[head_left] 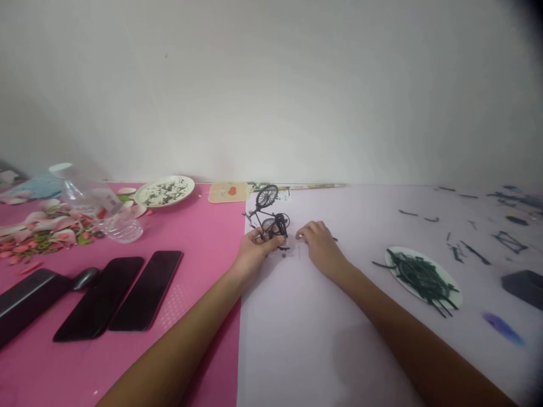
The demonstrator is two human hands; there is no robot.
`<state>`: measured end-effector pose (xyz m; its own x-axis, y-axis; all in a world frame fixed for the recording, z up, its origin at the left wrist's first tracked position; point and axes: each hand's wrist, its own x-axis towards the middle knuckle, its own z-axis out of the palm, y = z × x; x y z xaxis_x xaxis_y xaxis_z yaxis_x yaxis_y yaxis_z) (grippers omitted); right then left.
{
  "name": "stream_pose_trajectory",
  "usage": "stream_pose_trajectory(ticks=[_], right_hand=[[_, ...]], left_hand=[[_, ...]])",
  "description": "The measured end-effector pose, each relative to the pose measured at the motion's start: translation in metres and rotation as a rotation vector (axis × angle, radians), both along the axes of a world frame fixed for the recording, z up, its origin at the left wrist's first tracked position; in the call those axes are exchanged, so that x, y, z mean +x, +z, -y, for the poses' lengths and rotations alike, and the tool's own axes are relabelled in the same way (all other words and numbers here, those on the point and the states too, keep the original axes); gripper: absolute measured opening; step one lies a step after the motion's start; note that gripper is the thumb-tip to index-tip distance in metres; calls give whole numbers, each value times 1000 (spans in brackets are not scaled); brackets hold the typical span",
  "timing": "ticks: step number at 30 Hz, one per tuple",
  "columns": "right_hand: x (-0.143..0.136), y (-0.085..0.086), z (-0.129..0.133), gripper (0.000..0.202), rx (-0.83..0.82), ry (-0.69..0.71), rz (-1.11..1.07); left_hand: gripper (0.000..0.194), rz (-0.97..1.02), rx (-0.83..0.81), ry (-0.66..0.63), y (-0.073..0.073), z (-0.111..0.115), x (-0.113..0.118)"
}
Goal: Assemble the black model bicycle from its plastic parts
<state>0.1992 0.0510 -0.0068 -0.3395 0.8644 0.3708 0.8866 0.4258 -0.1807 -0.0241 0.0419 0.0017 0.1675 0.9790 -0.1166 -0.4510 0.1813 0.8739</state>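
A small black model bicycle (267, 215) is tilted up at the middle of the table, one wheel high and the other low by my fingers. My left hand (254, 249) grips its lower end between thumb and fingers. Just to the right, my right hand (320, 243) is pinched closed, with a tiny pale piece at its fingertips, apart from the bicycle. Small bits lie on the white sheet between my hands.
At right, a white plate (392, 257) holds dark green and black parts; more black pieces (475, 252) lie around it. At left are two phones (146, 291), a clear bottle (102, 206), petals (46, 234) and a plate of white bits (190, 194). A wall stands behind.
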Motion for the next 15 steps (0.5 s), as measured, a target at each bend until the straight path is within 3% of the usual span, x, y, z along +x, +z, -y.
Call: stream_pose_trajectory(ticks=[8,15], right_hand=[[-18,25,23,14,172,155,-421],[-34,25,36,14,245,232,-562]], left_hand=[[50,-69,14,104,4,5,5],[49,-98,30,104,8,8,6]])
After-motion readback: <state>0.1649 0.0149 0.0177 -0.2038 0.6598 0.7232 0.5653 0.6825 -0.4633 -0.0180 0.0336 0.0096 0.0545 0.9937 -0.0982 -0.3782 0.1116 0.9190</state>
